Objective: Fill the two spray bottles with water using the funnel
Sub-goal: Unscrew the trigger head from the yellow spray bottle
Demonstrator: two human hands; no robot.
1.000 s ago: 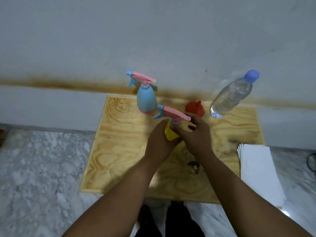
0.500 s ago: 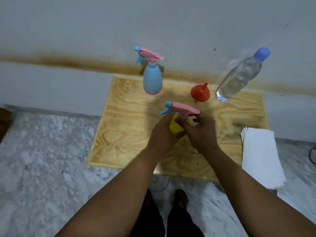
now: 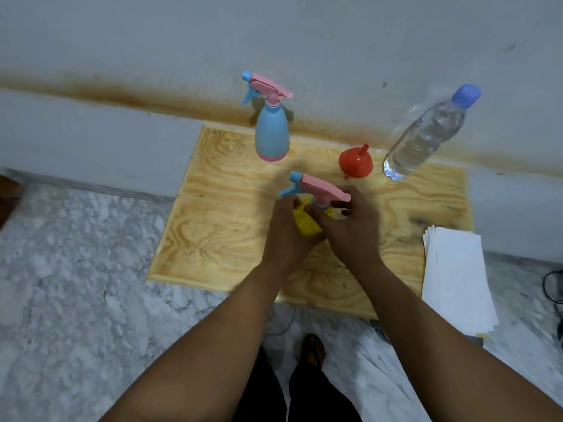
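Observation:
A yellow spray bottle (image 3: 306,224) with a pink and blue spray head (image 3: 318,188) stands on the wooden board (image 3: 222,226). My left hand (image 3: 286,236) grips its yellow body. My right hand (image 3: 350,226) curls its fingers round the collar just under the spray head. A blue spray bottle (image 3: 272,135) with the same kind of head stands upright at the board's back edge. A red funnel (image 3: 355,162) sits mouth down, spout up, behind my hands. A clear water bottle (image 3: 426,135) with a blue cap stands capped at the back right.
A stack of white paper (image 3: 457,278) lies off the board's right edge. The board rests on a marble floor (image 3: 76,284) against a stained wall (image 3: 274,41). A dark cable (image 3: 553,287) lies at the far right. My legs and a foot (image 3: 313,351) show below.
The view has pulled back and tilted, so everything sits a little differently in frame. My hands stay on the yellow bottle; the right hand's fingers have shifted round its collar.

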